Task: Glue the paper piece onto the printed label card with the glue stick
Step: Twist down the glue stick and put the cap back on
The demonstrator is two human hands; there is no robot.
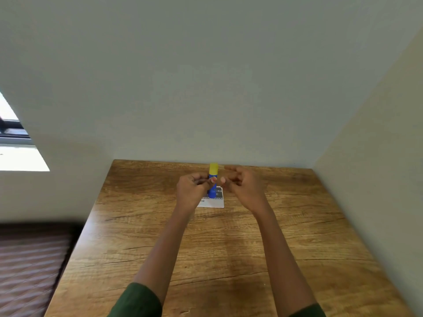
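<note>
A blue glue stick (212, 184) with a yellow cap stands upright over the far middle of the wooden table (206, 248). My left hand (193, 191) grips its blue body. My right hand (242, 186) is just to the right of the stick, fingers curled and apart, not touching it as far as I can tell. Under and behind my hands lies the white printed label card (214, 202) with a dark patch and black text, partly hidden by my left hand. I cannot make out a separate paper piece.
The table sits in a corner, with a plain wall along its far edge and another wall (377, 156) close on the right. A window (16, 145) is at the left, and a dark ribbed surface (29, 271) lies beyond the table's left edge.
</note>
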